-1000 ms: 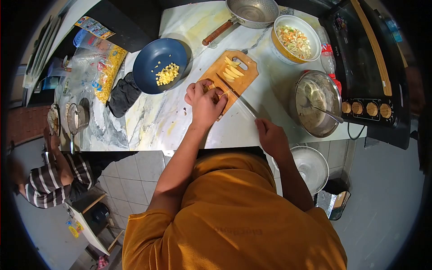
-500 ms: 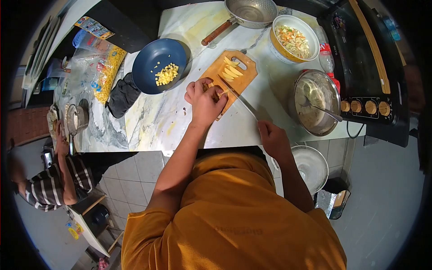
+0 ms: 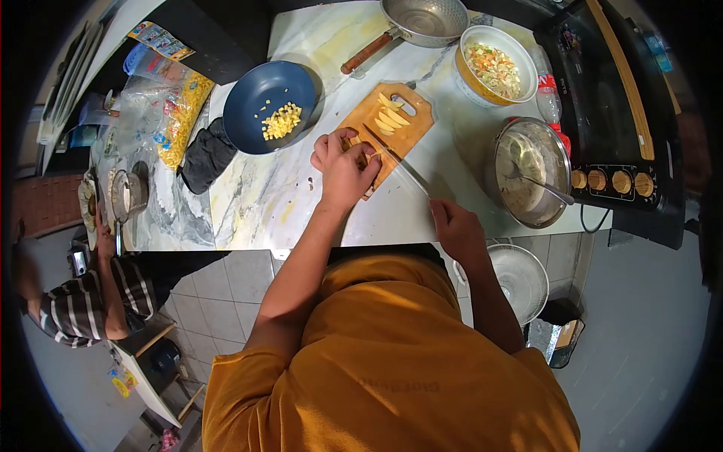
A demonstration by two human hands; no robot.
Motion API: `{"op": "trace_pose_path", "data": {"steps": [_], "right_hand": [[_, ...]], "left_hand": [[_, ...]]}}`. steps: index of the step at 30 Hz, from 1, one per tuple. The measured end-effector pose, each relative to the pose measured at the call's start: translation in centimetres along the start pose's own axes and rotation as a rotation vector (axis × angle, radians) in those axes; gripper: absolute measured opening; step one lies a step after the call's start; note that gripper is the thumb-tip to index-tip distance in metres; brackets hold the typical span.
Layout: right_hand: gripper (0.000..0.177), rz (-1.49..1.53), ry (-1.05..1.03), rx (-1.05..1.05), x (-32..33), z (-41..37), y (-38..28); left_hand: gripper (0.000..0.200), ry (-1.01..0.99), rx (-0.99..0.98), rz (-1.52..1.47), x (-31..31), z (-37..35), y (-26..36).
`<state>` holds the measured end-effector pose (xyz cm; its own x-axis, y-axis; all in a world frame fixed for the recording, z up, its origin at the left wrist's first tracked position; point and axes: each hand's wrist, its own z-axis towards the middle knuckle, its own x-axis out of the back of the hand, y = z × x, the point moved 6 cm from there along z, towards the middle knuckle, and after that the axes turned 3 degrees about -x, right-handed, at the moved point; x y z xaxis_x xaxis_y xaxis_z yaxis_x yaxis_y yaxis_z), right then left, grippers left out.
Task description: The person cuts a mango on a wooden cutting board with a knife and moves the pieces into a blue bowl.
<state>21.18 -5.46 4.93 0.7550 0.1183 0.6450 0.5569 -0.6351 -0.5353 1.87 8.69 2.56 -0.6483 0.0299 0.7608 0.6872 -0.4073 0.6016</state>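
Note:
My left hand [image 3: 346,172] is closed with bent fingertips over yellow strips, which look like potato, at the near left part of the wooden cutting board [image 3: 414,134]. The fingers hide most of these strips. My right hand [image 3: 458,232] grips a knife [image 3: 409,175] by its handle. Its blade slants up and left across the board, right beside my left fingers. On the blade's far side lie several yellow wedges [image 3: 391,119]. Left of the board stands a dark blue pan [image 3: 248,102] with small yellow cubes [image 3: 282,122] in it.
A hammered metal pan [image 3: 425,19] and a bowl of chopped vegetables [image 3: 491,71] stand behind the board. On the right are a metal pot [image 3: 531,173] with a spoon and a black oven [image 3: 602,98]. A bag of yellow pieces [image 3: 181,113] lies left; another person [image 3: 90,301] stands there.
The view has shifted very slightly. My hands and the knife stay in almost the same place on the board.

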Motion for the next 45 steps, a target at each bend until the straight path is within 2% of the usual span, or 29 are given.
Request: {"op": "trace_pose_path", "data": {"steps": [9,12,14,18,36,45], "right_hand": [[0.040,-0.046,0.043,0.049,-0.3,-0.1,0.6],[0.038,-0.013,0.039,0.027,-0.2,-0.4,1.3],[0.039,0.123,0.023,0.022,-0.4,-0.5,1.7],[0.039,0.132,0.014,0.014,-0.7,-0.3,1.6],[0.040,0.095,0.026,0.053,-0.7,-0.4,0.4],[0.040,-0.027,0.076,0.049,-1.2,-0.5,0.2]], "left_hand": [[0.017,0.017,-0.009,0.009,0.0,0.0,0.0],[0.017,0.015,-0.008,0.012,0.0,0.0,-0.1],[0.017,0.016,-0.013,0.005,-0.1,0.0,-0.2],[0.018,0.035,-0.019,0.018,0.1,-0.2,-0.1],[0.012,0.067,-0.030,-0.006,0.0,-0.4,-0.4],[0.012,0.085,-0.020,-0.054,-0.1,-0.3,-0.6]]}}
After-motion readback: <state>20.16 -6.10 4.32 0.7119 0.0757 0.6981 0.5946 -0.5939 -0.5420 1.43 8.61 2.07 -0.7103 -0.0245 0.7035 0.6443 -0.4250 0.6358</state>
